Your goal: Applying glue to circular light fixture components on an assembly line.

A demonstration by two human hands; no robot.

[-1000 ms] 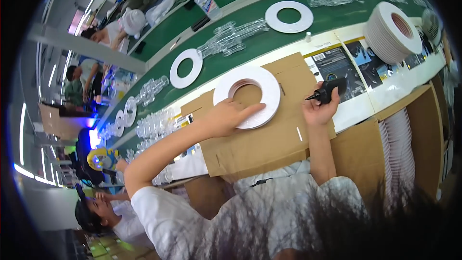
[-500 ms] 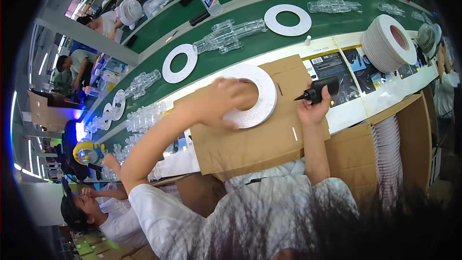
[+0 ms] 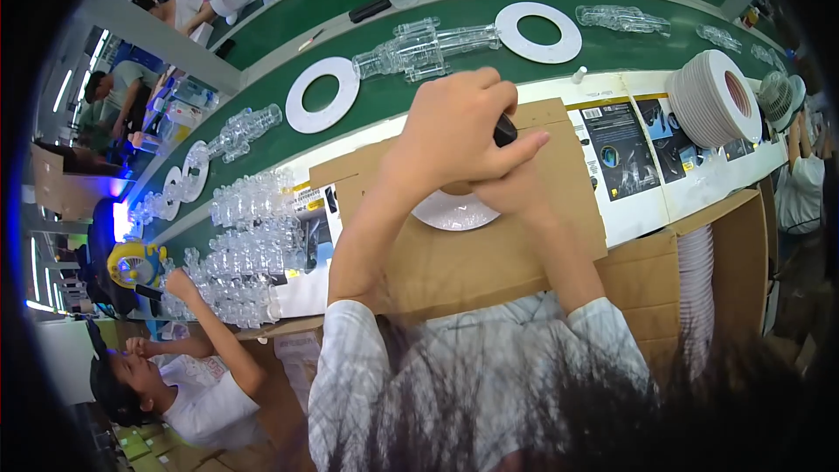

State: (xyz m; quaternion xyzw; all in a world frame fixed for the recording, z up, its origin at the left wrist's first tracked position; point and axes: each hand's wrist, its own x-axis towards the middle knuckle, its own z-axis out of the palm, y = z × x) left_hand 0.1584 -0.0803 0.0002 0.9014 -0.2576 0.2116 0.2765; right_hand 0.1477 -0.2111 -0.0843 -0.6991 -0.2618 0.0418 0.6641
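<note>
**A:** ok so since half a second back, the left hand (image 3: 459,127) came off the flat white cardboard ring (image 3: 454,210) and swung over to the right hand (image 3: 516,197). The small black tool (image 3: 504,129) has gone from out at the right edge to between both hands.

**B:** what's the grip like?

**A:** left fingers are curled down over the tool's top, thumb stretched out to the right, touching it. Right hand is mostly hidden under the left, so can't tell whether it's closed.

**B:** and the ring?

**A:** flat on the brown cardboard sheet (image 3: 489,253), right under both hands, only its lower arc showing.
</note>
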